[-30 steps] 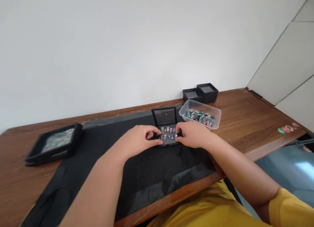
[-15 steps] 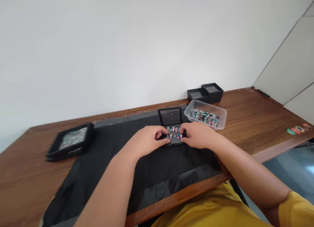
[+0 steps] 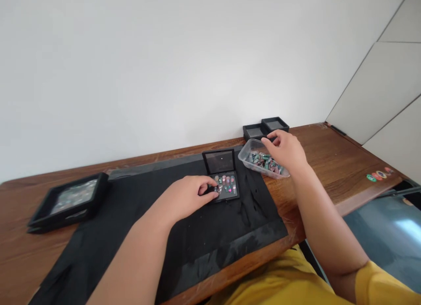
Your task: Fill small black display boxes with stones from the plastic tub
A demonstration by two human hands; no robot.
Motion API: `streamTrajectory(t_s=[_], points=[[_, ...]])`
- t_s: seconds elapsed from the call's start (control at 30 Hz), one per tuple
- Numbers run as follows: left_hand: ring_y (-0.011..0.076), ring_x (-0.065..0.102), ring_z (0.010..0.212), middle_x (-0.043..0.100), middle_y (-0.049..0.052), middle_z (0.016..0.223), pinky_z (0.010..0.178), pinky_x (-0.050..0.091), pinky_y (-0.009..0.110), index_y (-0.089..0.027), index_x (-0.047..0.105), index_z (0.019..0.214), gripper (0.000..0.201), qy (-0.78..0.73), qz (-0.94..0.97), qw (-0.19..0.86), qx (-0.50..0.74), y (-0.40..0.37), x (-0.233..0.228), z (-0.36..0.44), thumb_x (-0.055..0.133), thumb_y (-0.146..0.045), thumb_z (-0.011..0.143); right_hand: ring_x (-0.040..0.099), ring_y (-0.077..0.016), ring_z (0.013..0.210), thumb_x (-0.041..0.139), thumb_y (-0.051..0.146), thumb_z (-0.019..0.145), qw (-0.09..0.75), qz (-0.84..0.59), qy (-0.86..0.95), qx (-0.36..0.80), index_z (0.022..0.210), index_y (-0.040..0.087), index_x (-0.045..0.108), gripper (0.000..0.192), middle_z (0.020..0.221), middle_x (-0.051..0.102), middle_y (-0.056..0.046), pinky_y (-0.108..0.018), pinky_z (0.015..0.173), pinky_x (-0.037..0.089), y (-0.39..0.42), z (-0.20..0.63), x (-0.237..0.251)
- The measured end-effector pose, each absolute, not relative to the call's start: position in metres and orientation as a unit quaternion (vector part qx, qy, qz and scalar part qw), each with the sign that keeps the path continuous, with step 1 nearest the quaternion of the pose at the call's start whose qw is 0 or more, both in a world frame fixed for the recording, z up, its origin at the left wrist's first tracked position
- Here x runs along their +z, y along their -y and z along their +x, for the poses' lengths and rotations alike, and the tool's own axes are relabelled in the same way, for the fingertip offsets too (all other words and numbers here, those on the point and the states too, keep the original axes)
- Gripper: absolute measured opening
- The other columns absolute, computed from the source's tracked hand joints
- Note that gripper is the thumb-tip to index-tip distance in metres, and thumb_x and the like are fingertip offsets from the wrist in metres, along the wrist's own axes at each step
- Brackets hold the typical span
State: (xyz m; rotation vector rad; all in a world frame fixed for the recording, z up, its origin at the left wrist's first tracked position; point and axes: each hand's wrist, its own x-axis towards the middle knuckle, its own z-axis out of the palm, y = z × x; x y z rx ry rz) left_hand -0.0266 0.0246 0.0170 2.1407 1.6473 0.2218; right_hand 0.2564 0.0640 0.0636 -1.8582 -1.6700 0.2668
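Note:
A small black press-on nail case (image 3: 237, 193) lies on the black cloth with its clear-windowed lid (image 3: 220, 162) raised. Several decorated press-on nails (image 3: 227, 180), green, pink and clear, sit in two rows inside it. My left hand (image 3: 194, 193) grips the left side of the case between thumb and fingers. Over the back right of a clear plastic tub (image 3: 243, 156) hovers my right hand (image 3: 285, 150), fingers curved and apart, with nothing visible in them. Loose press-on nails (image 3: 268, 161) are heaped in the tub.
Behind the tub, stacked black cases (image 3: 275, 124) stand against the wall. At the left is another stack of black cases (image 3: 70, 199), with nails under its window. A black cloth (image 3: 210, 243) covers part of the wooden table (image 3: 315, 164). Round stickers (image 3: 379, 175) mark the table's right edge.
My right hand has left the right side of the nail case and moved up and right over the tub. My left hand stays at the case's left side. The view has shifted slightly.

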Motion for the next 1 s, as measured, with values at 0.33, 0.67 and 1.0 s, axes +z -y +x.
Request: streamTrajectory(t_s=[0.33,0.67,1.0], points=[[0.0171,0.050,0.053,0.056,-0.003,0.060,0.053,0.028,0.030,-0.031,0.080,0.095,0.035,-0.595,0.771,0.207,0.088,-0.023,0.018,-0.026,0.060,-0.055,0.079,0.063,-0.0182,0.070,0.066,0.045,0.090,0.332,-0.697,0.619,0.142,0.093,0.022,0.074,0.025,0.075,0.070,-0.002,-0.032,0.063,0.040,-0.071,0.261,0.059],[0.0161,0.048,0.055,0.051,-0.004,0.060,0.053,0.032,0.029,-0.027,0.074,0.081,0.047,-0.636,0.723,0.221,0.155,-0.028,0.026,-0.043,0.061,-0.072,0.074,0.060,-0.0155,0.065,0.065,0.043,0.089,0.389,-0.621,0.665,0.142,0.090,0.022,0.073,0.023,0.070,0.067,0.000,-0.029,0.063,0.041,-0.066,0.249,0.053],[0.0310,0.064,0.120,0.070,0.012,0.133,0.103,0.051,0.047,-0.022,0.059,0.136,0.070,-0.596,0.668,0.264,0.360,-0.054,-0.015,-0.040,0.058,-0.067,0.082,0.054,-0.0136,0.061,0.056,0.044,0.095,0.458,-0.510,0.718,0.121,0.079,0.021,0.067,0.030,0.068,0.066,0.000,-0.027,0.063,0.041,-0.043,0.219,0.050]])
